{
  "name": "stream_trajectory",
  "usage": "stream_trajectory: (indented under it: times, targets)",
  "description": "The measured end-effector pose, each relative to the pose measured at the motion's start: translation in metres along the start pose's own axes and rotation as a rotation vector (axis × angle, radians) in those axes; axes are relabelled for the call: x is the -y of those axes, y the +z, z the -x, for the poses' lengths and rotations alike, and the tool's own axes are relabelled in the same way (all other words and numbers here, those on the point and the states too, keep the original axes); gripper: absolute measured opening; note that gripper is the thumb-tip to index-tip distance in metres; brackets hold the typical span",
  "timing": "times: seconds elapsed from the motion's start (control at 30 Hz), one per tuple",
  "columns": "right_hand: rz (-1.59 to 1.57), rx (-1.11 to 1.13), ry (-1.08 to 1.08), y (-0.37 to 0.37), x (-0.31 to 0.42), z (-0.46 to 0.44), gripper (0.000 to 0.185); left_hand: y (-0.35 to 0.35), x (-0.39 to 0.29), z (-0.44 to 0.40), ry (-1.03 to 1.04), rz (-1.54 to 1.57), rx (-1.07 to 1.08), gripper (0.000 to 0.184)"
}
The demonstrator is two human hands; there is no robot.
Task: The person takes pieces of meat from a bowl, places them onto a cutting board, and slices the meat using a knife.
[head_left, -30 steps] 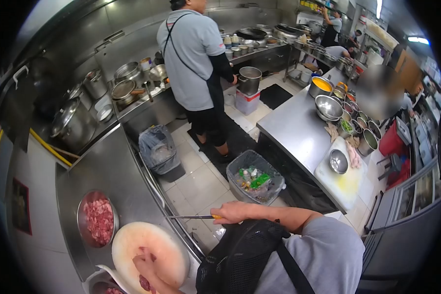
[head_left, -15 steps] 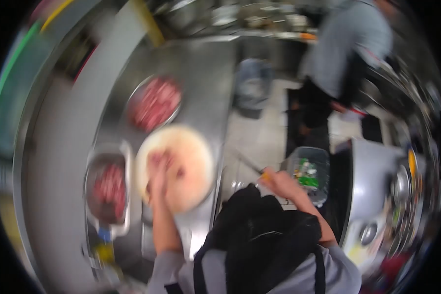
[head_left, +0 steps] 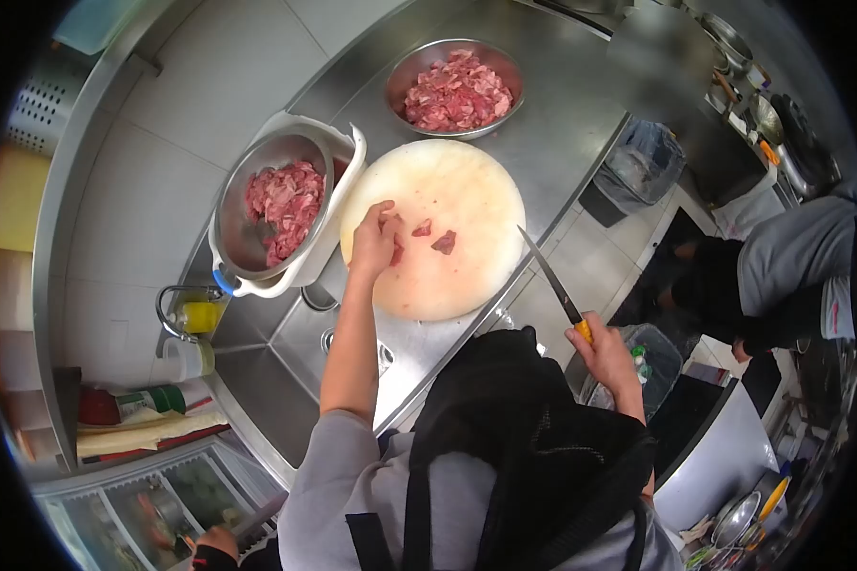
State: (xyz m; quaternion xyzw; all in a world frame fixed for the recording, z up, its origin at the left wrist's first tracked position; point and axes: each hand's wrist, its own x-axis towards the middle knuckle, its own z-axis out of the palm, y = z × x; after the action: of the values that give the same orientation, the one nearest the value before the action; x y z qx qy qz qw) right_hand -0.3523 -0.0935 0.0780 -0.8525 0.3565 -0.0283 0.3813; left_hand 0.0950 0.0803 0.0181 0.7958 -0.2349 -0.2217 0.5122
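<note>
A round cutting board [head_left: 448, 181] lies on the steel counter with two loose meat pieces [head_left: 445, 243] near its middle. At the board's left side is my left hand [head_left: 375, 238], fingers curled down around a piece of meat [head_left: 397, 253] that is partly hidden under them. My right hand [head_left: 607, 352] grips the yellow handle of a knife [head_left: 554, 283]. The blade points up and left, its tip close to the board's right edge, over the counter's edge and floor.
Beyond the board stands a steel bowl of cut meat [head_left: 459, 90]. Left of it, another steel bowl [head_left: 233, 224] with meat sits in a white basin [head_left: 352, 157]. A sink [head_left: 267, 381] is nearer me. Bins [head_left: 638, 162] and a co-worker [head_left: 790, 266] are right; another person's hand [head_left: 219, 541] shows lower left.
My view has turned, so the board and bowls appear farther right. The meat pieces under my left hand are now fewer. The knife stays in my right hand, and the co-worker appears farther right and lower.
</note>
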Motion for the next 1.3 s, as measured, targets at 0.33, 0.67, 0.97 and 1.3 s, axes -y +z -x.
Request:
stream_trajectory:
  times: [0.33,0.67,0.97,1.3]
  targets:
    - [0.016,0.002,0.05,-0.001,-0.018,-0.004,0.04,0.005,-0.023,0.005,0.099,-0.205,0.126,0.013]
    - [0.07,0.016,-0.078,-0.009,-0.011,-0.028,0.039,0.052,-0.005,-0.019,0.508,-0.516,-0.162,0.005]
    - [0.03,0.05,0.013,-0.033,-0.013,-0.036,0.039,0.062,-0.161,-0.165,0.771,-0.327,-0.506,0.04]
    - [-0.023,0.059,-0.152,-0.026,-0.047,-0.064,0.03,0.094,-0.041,-0.011,0.386,-0.666,0.018,0.038]
